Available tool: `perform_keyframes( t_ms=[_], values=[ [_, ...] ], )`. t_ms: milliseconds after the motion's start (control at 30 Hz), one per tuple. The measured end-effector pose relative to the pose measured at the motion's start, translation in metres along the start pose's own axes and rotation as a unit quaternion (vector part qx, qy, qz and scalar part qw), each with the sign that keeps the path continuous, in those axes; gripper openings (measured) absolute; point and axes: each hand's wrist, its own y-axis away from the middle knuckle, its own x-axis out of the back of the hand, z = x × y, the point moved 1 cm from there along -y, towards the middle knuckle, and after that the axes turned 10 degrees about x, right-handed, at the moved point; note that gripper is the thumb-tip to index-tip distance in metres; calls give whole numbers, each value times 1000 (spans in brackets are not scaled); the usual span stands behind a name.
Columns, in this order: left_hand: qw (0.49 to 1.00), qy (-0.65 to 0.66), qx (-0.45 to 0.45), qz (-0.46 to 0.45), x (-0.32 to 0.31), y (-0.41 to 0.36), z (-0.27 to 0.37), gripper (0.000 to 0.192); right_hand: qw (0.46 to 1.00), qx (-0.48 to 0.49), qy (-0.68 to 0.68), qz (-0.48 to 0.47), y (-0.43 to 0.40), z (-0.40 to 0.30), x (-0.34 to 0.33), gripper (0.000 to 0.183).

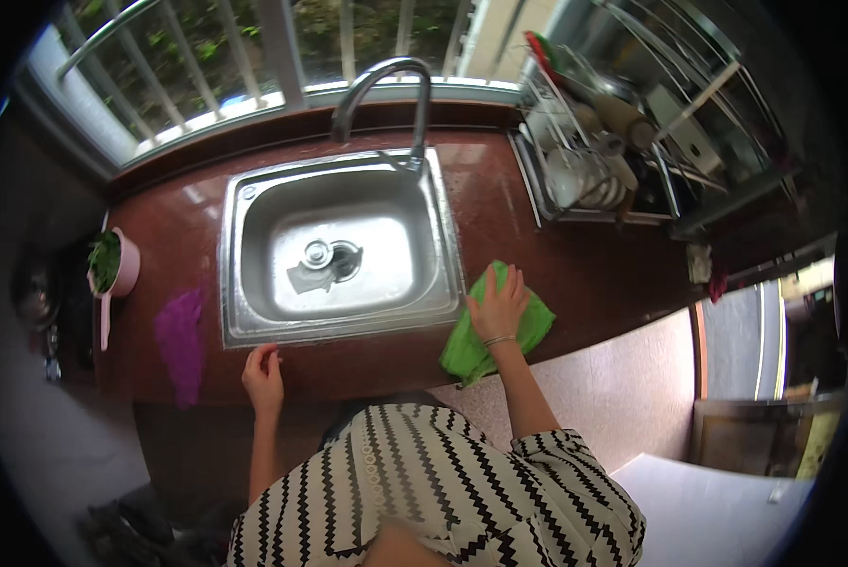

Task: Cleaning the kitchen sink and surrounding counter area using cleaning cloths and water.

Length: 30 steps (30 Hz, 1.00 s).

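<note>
A bright green cloth (537, 319) lies spread on the dark red countertop, just right of the sink. My right hand (498, 308) presses on it from above, palm down, with fingers extended rather than curled around the fabric. Near the counter's front edge, by the sink's front left corner, is my left hand (262, 372), its fingers loosely bent and nothing visible in them. Between the hands and the window is a stainless steel sink (353, 305), holding no water that I can see. A drain strainer (318, 254) sits at its drain opening.
A chrome faucet (424, 106) arches over the sink's back edge. Left of the sink lie a purple cloth (181, 340) and a pink handled strainer or pot (127, 266) with leafy greens (103, 262). A metal dish rack (527, 177) with bowls (566, 181) stands at the back right.
</note>
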Motion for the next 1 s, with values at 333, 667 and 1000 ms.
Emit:
perform_keyframes(
  t_ms=[333,667,1000],
  values=[
    [966,-14,-165,-200,-98,-30,88,10,967,-253,7,-39,78,85,2,79],
    [980,-139,-131,-53,-79,-11,68,18,834,-541,105,-5,43,333,26,87],
    [895,-327,-52,300,-109,68,10,41,899,-425,101,24,-56,455,22,72]
  ],
)
